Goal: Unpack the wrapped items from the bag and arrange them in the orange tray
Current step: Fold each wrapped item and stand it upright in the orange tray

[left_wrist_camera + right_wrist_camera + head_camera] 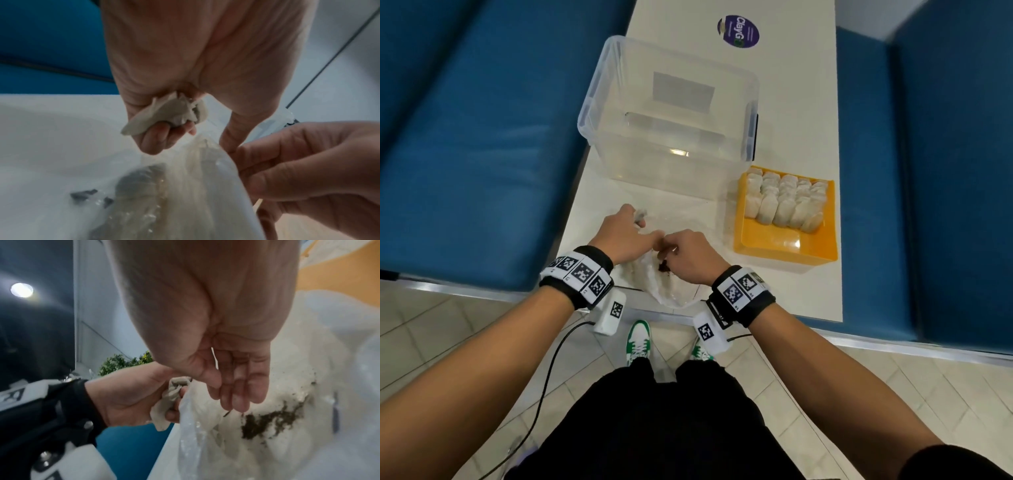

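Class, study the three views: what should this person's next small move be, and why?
Probably carry the crumpled white item gripped in the left hand over to the orange tray. Its near part is bare, wrapped items fill the far part, and the right hand already pinches the bag at its mouth.

Canteen-like booth: blue padded benches (465,154), white table (798,113), ClayGo sticker (738,31).
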{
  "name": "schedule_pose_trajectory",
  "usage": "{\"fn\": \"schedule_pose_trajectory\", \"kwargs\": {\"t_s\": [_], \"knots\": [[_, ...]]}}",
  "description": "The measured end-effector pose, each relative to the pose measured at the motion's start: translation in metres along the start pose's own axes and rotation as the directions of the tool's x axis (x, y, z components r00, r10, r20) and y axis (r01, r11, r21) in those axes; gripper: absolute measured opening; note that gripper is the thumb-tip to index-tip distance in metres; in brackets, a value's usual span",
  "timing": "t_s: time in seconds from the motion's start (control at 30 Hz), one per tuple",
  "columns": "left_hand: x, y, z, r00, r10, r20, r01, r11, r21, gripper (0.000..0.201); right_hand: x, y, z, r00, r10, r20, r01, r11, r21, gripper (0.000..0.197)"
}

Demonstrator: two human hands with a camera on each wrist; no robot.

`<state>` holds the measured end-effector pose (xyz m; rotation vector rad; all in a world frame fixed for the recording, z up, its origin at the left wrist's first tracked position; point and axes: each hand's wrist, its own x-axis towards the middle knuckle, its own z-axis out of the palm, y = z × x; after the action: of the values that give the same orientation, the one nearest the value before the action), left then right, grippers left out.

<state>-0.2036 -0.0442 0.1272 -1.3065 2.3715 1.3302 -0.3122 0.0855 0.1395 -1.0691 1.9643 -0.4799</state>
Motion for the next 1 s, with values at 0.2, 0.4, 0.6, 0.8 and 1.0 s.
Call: {"fn": "schedule_pose_trajectory", "kwargs": {"t_s": [0.2,0.4,0.6,0.8,1.0], "knots": [[0.001,-0.002,-0.006,0.996,0.067,-0.055,-0.067,0.998,0.014,0.037,0.007,0.007,0.016,0.999,-0.043,-0.008,0.042,0.997,-0.06,0.05],[-0.015,-0.007,-0.006,0.992,-0.122,-0.034,0.126,0.983,0.136,0.078,0.012,0.016,0.029,0.989,0.007,-0.146,-0.019,0.996,-0.087,0.072],[-0.014,-0.012,-0.011,0.994,-0.092,-0.055,0.1,0.983,0.155,0.038,0.012,0.015,0.031,0.978,0.009,-0.207,-0.059,0.97,-0.238,0.062],[-0.013,-0.001,-0.016,0.98,-0.19,-0.064,0.187,0.981,-0.048,0.036,0.016,0.013,0.026,0.97,-0.128,-0.207,0.082,0.973,-0.217,0.066],[-0.011,-0.001,-0.017,0.976,-0.214,0.048,0.219,0.964,-0.148,0.018,0.028,0.016,0.028,0.961,-0.107,-0.255,0.061,0.981,-0.182,0.059]]}}
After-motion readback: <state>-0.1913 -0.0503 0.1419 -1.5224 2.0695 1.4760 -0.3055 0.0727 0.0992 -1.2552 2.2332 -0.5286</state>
